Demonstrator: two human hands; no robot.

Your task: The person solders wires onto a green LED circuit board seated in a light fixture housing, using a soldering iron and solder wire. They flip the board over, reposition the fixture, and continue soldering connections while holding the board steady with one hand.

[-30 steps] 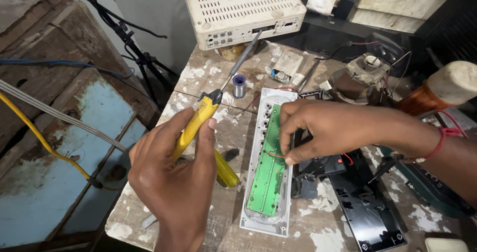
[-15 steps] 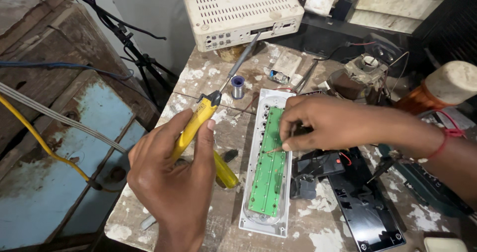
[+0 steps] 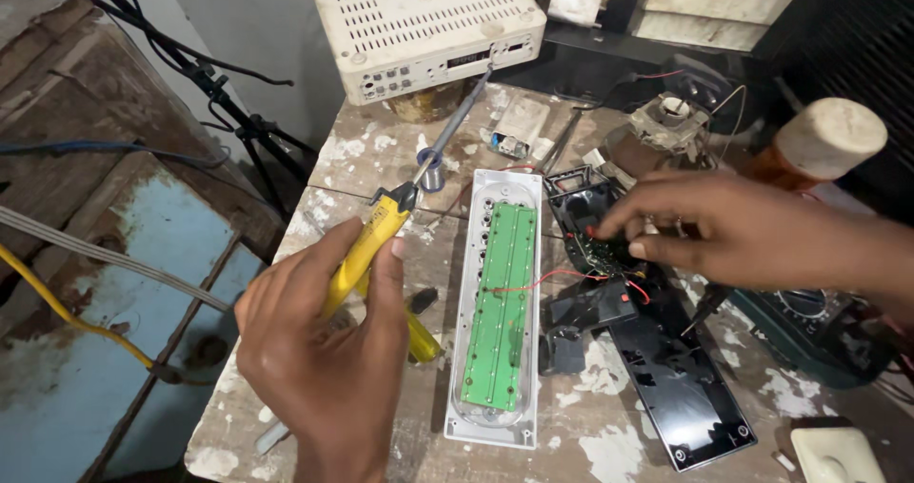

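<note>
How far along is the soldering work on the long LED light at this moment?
Done: the white housing lies open, its green circuit board exposed, with a red wire running off to the right. In hand: the left hand holds a yellow-handled soldering iron clear of the board; the right hand reaches into the black driver module. Left: the black cover lies unfitted alongside.
</note>
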